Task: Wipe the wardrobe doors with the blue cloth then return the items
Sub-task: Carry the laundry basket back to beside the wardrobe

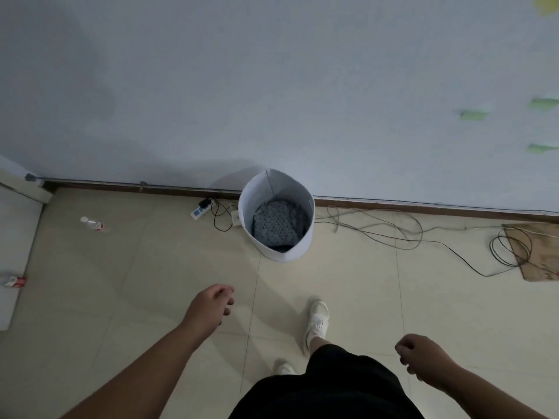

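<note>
A white fabric basket (281, 251) stands on the tiled floor against the wall, ahead of me. A blue patterned cloth (276, 223) lies crumpled inside it. My left hand (211, 305) hangs in front of me, below and left of the basket, fingers loosely curled around nothing. My right hand (422, 356) is lower at the right, fingers curled in, also holding nothing. No wardrobe doors are in view.
A power strip (200, 207) and loose cables (393, 228) run along the skirting on both sides of the basket. A plastic bottle (92, 223) lies at left, a can (15, 281) by a white unit, cardboard (535, 252) at right. My white shoe (317, 320) is forward.
</note>
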Demonstrator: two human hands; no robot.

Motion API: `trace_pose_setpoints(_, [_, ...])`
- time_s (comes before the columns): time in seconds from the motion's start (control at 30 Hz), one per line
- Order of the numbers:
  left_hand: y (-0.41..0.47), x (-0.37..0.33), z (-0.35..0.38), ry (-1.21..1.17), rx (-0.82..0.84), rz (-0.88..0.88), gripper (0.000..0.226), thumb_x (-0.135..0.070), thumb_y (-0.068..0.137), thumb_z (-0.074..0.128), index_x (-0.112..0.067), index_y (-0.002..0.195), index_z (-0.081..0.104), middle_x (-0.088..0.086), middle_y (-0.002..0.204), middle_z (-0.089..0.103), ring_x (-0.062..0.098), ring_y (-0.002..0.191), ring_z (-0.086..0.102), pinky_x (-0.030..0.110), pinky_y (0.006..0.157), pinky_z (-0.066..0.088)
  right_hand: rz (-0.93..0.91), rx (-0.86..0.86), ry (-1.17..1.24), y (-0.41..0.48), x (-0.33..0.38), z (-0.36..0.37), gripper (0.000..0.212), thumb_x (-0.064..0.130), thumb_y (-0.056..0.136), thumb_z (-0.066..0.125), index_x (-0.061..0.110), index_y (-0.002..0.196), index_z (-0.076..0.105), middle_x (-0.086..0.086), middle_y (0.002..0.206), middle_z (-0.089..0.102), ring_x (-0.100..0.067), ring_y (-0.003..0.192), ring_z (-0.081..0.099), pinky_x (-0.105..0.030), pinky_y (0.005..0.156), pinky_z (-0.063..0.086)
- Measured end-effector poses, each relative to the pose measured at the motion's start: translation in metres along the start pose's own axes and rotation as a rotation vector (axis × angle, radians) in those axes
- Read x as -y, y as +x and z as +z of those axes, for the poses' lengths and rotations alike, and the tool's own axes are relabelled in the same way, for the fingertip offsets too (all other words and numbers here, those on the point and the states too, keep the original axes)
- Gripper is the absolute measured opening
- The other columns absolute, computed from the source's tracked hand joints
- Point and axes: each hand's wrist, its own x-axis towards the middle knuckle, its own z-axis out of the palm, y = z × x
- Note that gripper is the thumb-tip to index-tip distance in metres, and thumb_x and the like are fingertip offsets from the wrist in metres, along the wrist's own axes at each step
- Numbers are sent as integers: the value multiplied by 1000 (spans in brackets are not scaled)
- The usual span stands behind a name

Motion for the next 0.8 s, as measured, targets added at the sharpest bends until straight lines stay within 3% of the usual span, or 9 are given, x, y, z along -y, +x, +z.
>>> trace_pose_setpoints(0.27, [50, -28, 2, -2, 35, -102, 17, -25, 106, 54, -22, 105, 71, 6, 97, 74, 18, 73, 64, 28, 61, 47, -170, 2, -38, 75, 167, -92, 15, 19, 92, 56, 19, 85, 69, -3, 81, 74, -17, 66, 67, -25, 55, 48])
trace_pose_setpoints(0.5, [109, -33, -28, 0, 67, -186, 17, -25, 104, 57, -27, 100, 73, 3, 92, 76, 17, 67, 66, 27, 60, 47, -227, -82, 143, 116, 310, -140, 15, 15, 94, 56, 10, 90, 71, -11, 84, 74, -21, 66, 63, -33, 60, 51])
trace_pose_setpoints(0.67, [184, -63, -72, 6, 93, -159, 16, -27, 104, 57, -25, 102, 73, 3, 94, 75, 16, 70, 66, 27, 57, 46, -195, -109, 234, 136, 370, -140, 16, 14, 96, 57, 7, 92, 71, -14, 86, 74, -23, 67, 63, -33, 60, 51])
trace_pose_setpoints(0.8, [239, -96, -102, 45, 98, -134, 17, -30, 103, 56, -25, 102, 72, 2, 96, 75, 18, 74, 66, 30, 65, 48, -147, -88, 286, 152, 392, -131, 15, 13, 96, 58, 5, 94, 70, -14, 75, 71, -25, 64, 63, -34, 61, 51])
